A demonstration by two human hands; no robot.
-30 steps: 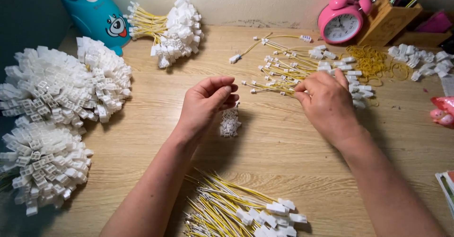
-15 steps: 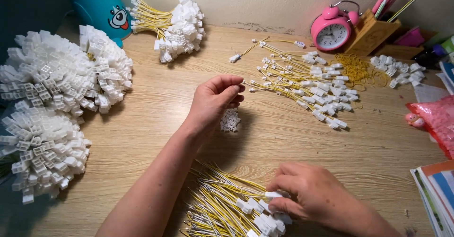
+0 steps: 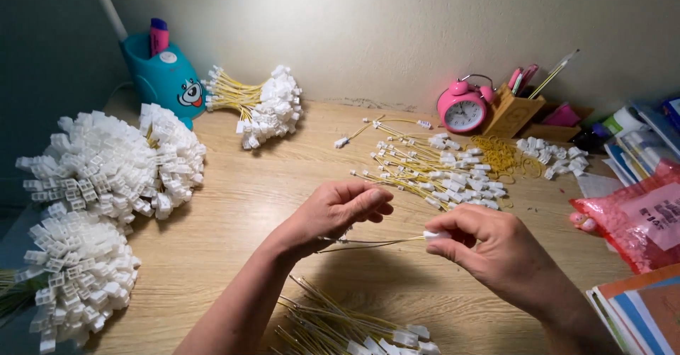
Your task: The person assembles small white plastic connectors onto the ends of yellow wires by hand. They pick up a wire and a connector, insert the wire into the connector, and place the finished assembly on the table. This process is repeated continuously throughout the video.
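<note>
Head view: yellow wire spans between hands; right hand grip pinches its white connector, left hand grip pinches other end.

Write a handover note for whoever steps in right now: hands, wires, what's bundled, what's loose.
Left hand: pinches one end of a yellow wire.
Right hand: pinches its white connector.
Both are above the wooden desk.
Bundled: large white-connector bunches at left, a smaller bunch at the back.
Loose: wires spread ahead, more at the near edge.
</note>
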